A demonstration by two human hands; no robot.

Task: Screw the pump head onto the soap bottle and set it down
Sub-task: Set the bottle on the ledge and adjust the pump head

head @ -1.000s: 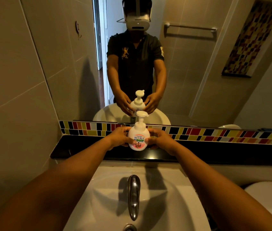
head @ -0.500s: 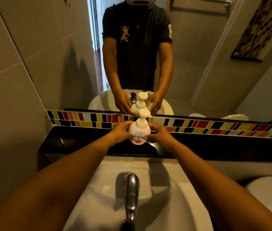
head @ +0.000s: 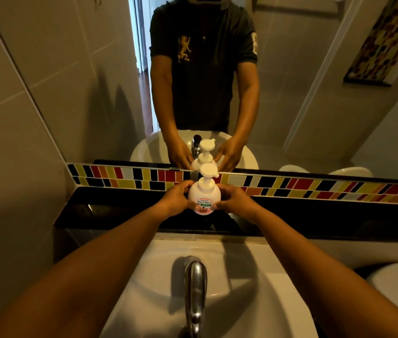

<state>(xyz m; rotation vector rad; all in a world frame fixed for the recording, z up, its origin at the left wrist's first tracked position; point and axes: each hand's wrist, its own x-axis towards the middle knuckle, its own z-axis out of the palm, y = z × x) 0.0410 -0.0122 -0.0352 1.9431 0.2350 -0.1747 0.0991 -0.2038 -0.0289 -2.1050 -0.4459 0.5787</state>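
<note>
A round white soap bottle (head: 204, 193) with a pink and green label stands upright on the black ledge (head: 110, 211) behind the sink. The white pump head (head: 208, 172) sits on its neck, nozzle pointing right. My left hand (head: 177, 200) cups the bottle's left side and my right hand (head: 233, 200) cups its right side, fingertips touching the label. The bottle's base rests at the ledge, partly hidden by my fingers.
A chrome tap (head: 195, 291) rises over the white basin (head: 254, 301) below my arms. A coloured mosaic tile strip (head: 314, 189) and a large mirror (head: 290, 93) back the ledge. A white toilet lid (head: 397, 286) sits at the lower right.
The bottle has come down and settled onto the black ledge between both hands. The camera has tilted lower and closer to the sink.
</note>
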